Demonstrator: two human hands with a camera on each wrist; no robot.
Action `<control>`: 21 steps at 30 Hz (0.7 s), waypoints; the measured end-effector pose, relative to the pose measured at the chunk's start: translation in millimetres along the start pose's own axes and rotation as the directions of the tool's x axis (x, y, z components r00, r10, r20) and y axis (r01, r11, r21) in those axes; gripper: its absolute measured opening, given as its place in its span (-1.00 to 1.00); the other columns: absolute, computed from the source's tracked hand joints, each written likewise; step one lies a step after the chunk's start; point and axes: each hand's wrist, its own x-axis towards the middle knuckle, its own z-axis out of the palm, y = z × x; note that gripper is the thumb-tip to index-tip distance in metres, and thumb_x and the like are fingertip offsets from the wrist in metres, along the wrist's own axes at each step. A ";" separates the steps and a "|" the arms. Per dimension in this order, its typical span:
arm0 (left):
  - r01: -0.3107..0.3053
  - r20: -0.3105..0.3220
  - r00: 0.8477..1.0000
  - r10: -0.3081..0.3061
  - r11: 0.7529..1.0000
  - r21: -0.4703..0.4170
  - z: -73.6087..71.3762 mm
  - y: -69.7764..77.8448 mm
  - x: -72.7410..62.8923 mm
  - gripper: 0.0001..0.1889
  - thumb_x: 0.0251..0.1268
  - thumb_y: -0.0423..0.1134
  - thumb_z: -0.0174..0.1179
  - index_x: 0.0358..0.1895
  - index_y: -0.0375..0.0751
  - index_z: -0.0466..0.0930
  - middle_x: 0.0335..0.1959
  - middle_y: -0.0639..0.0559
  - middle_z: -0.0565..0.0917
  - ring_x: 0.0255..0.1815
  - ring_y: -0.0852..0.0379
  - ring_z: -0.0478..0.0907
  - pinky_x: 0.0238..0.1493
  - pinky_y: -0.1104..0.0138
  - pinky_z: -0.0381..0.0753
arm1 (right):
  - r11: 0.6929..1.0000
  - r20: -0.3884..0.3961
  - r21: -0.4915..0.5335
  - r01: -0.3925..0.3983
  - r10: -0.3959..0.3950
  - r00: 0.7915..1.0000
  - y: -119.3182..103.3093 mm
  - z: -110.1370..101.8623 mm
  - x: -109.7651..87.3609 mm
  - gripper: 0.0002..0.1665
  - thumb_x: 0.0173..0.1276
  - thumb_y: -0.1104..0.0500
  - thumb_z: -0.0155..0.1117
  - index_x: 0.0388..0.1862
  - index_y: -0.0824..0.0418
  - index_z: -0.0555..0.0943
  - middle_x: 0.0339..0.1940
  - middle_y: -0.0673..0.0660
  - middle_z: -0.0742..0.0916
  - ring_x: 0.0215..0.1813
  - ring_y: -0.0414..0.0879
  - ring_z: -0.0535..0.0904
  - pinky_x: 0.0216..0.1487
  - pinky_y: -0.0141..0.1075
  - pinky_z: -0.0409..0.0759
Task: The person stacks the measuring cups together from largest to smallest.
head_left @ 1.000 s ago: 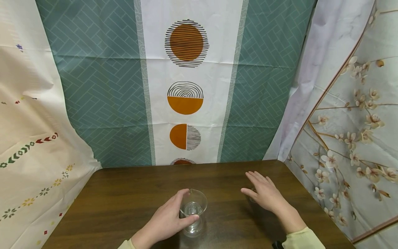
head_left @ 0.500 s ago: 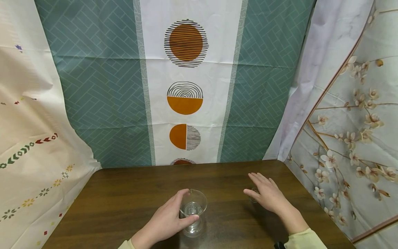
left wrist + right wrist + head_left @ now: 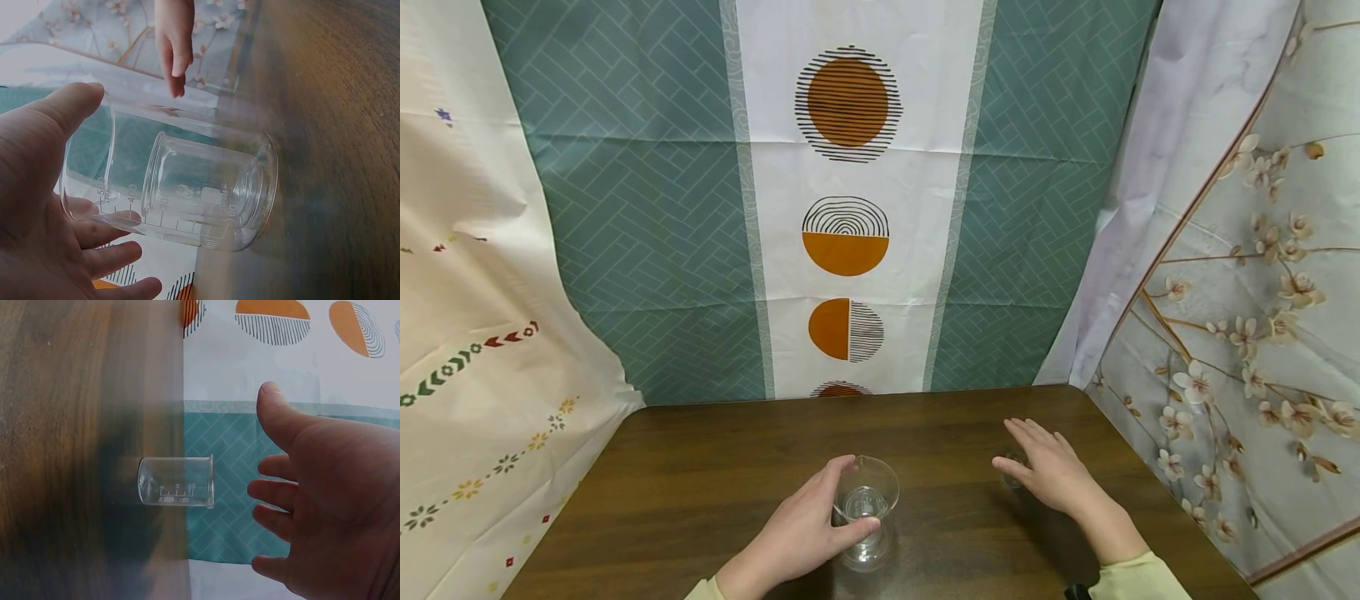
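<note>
A large clear glass beaker (image 3: 128, 150) stands on the table with a smaller beaker (image 3: 206, 181) nested inside it. My left hand (image 3: 801, 525) holds the large beaker near its rim, thumb on one side and fingers on the other. Further right, a small clear beaker (image 3: 178, 481) stands upright on the table, mostly hidden behind my right hand (image 3: 1052, 471) in the head view. That right hand hovers over and near it, fingers spread, apart from the glass in the right wrist view.
The dark brown wooden table (image 3: 715, 450) ends at a teal and white patterned curtain (image 3: 647, 250). Flowered cloth (image 3: 1240, 375) hangs along the right side, and cream cloth (image 3: 482, 350) along the left.
My right hand has drifted slightly right and towards me, so more of the small beaker shows beside the thumb. The left hand and the large beaker have stayed put.
</note>
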 end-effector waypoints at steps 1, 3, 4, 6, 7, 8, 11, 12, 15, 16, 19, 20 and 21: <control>-0.001 0.000 1.000 0.001 1.000 0.000 -0.1 0.0 -0.1 -0.01 0.38 0.48 0.36 0.58 -0.17 0.34 0.44 0.00 0.61 0.39 -0.04 0.60 0.26 -0.13 0.65 | 1.000 0.002 0.005 -0.005 0.005 1.000 0.6 0.3 -0.2 -0.06 0.62 -0.26 0.35 0.66 0.36 0.42 0.63 0.43 0.49 0.67 0.46 0.28 0.54 0.55 0.13; -0.001 0.001 1.000 0.001 1.000 -0.002 -0.3 0.1 -0.2 -0.01 0.38 0.48 0.36 0.58 -0.17 0.34 0.45 0.00 0.60 0.39 -0.05 0.60 0.26 -0.14 0.65 | 1.000 0.003 0.005 -0.009 0.009 1.000 2.3 0.7 -0.2 -0.05 0.62 -0.28 0.35 0.66 0.36 0.42 0.63 0.43 0.49 0.67 0.47 0.28 0.54 0.56 0.12; 0.000 0.002 1.000 0.000 1.000 -0.003 -0.4 0.1 -0.1 -0.01 0.38 0.48 0.36 0.58 -0.17 0.34 0.45 0.00 0.60 0.39 -0.05 0.60 0.26 -0.14 0.65 | 1.000 0.003 0.000 -0.008 0.008 1.000 3.0 0.7 -0.3 -0.04 0.62 -0.29 0.34 0.66 0.36 0.42 0.63 0.43 0.49 0.67 0.48 0.28 0.53 0.57 0.13; 0.001 0.004 1.000 -0.001 1.000 -0.006 -0.6 0.2 0.0 -0.01 0.37 0.48 0.36 0.58 -0.17 0.33 0.45 0.00 0.60 0.40 -0.05 0.60 0.26 -0.14 0.65 | 1.000 0.003 -0.007 -0.008 0.008 1.000 4.3 0.9 -0.3 -0.02 0.61 -0.32 0.32 0.65 0.36 0.43 0.62 0.43 0.49 0.66 0.48 0.29 0.52 0.57 0.14; 0.001 0.005 1.000 -0.001 1.000 -0.008 -0.6 0.2 0.0 0.00 0.37 0.48 0.36 0.58 -0.18 0.33 0.45 -0.01 0.60 0.40 -0.06 0.60 0.26 -0.14 0.65 | 1.000 0.003 -0.005 -0.012 0.012 1.000 4.7 1.1 -0.4 -0.02 0.61 -0.32 0.32 0.65 0.36 0.43 0.62 0.43 0.50 0.66 0.47 0.29 0.52 0.56 0.15; 0.003 0.005 1.000 -0.003 1.000 -0.008 -0.5 0.1 0.2 0.00 0.37 0.48 0.36 0.58 -0.17 0.33 0.45 0.00 0.60 0.40 -0.05 0.60 0.27 -0.14 0.65 | 1.000 0.004 -0.009 -0.010 0.010 1.000 5.1 1.1 -0.5 -0.02 0.61 -0.34 0.32 0.65 0.36 0.43 0.62 0.43 0.50 0.65 0.48 0.30 0.52 0.57 0.16; 0.006 0.007 1.000 -0.006 1.000 -0.006 -0.3 -0.4 0.5 0.00 0.37 0.49 0.36 0.59 -0.17 0.33 0.45 0.01 0.60 0.40 -0.04 0.60 0.27 -0.14 0.65 | 1.000 0.012 -0.013 -0.015 0.015 1.000 6.1 0.9 -0.5 0.00 0.60 -0.36 0.30 0.64 0.37 0.45 0.61 0.44 0.50 0.65 0.48 0.31 0.51 0.57 0.17; 0.006 0.008 1.000 -0.006 1.000 -0.005 -0.2 -0.5 0.5 0.00 0.37 0.49 0.36 0.59 -0.17 0.32 0.45 0.01 0.60 0.40 -0.04 0.60 0.27 -0.14 0.65 | 1.000 0.015 -0.014 -0.016 0.017 1.000 6.6 0.9 -0.4 0.00 0.60 -0.37 0.30 0.63 0.37 0.45 0.61 0.44 0.50 0.64 0.48 0.31 0.51 0.57 0.17; 0.007 0.011 1.000 -0.007 1.000 -0.005 0.1 -1.1 0.7 0.00 0.37 0.49 0.36 0.59 -0.16 0.32 0.46 0.01 0.60 0.39 -0.03 0.60 0.26 -0.14 0.65 | 1.000 0.022 -0.019 -0.023 0.023 0.999 8.1 0.6 -0.8 -0.01 0.60 -0.36 0.31 0.62 0.37 0.46 0.61 0.44 0.50 0.64 0.49 0.31 0.50 0.57 0.18; 0.007 0.012 1.000 -0.007 1.000 -0.006 0.2 -1.2 0.7 0.00 0.37 0.49 0.36 0.59 -0.16 0.32 0.46 0.01 0.60 0.39 -0.03 0.60 0.26 -0.14 0.65 | 1.000 0.023 -0.021 -0.023 0.024 0.999 8.6 0.6 -0.9 -0.01 0.60 -0.35 0.31 0.62 0.37 0.46 0.61 0.44 0.50 0.64 0.49 0.31 0.50 0.57 0.18; 0.005 0.011 1.000 -0.005 1.000 -0.007 0.2 -1.3 0.8 -0.01 0.37 0.48 0.37 0.59 -0.17 0.32 0.45 0.00 0.60 0.40 -0.04 0.60 0.26 -0.14 0.65 | 0.999 0.024 -0.023 -0.024 0.025 0.999 10.0 0.2 -1.2 -0.02 0.59 -0.34 0.33 0.61 0.38 0.47 0.61 0.45 0.50 0.63 0.49 0.32 0.50 0.57 0.18; 0.004 0.010 1.000 -0.004 1.000 -0.006 0.2 -1.2 0.8 -0.01 0.37 0.47 0.37 0.59 -0.17 0.33 0.45 0.00 0.60 0.40 -0.04 0.60 0.26 -0.14 0.65 | 0.999 0.025 -0.023 -0.024 0.025 0.999 10.4 0.1 -1.3 -0.02 0.59 -0.34 0.33 0.61 0.38 0.47 0.61 0.45 0.50 0.63 0.49 0.32 0.49 0.57 0.18; 0.002 0.008 1.000 -0.002 1.000 -0.004 0.0 -1.0 0.7 -0.01 0.37 0.47 0.38 0.58 -0.17 0.33 0.45 0.00 0.60 0.40 -0.03 0.60 0.26 -0.14 0.65 | 0.999 0.028 -0.022 -0.024 0.025 0.999 10.8 -0.1 -1.2 -0.02 0.59 -0.34 0.33 0.61 0.38 0.47 0.61 0.45 0.50 0.63 0.49 0.32 0.49 0.58 0.18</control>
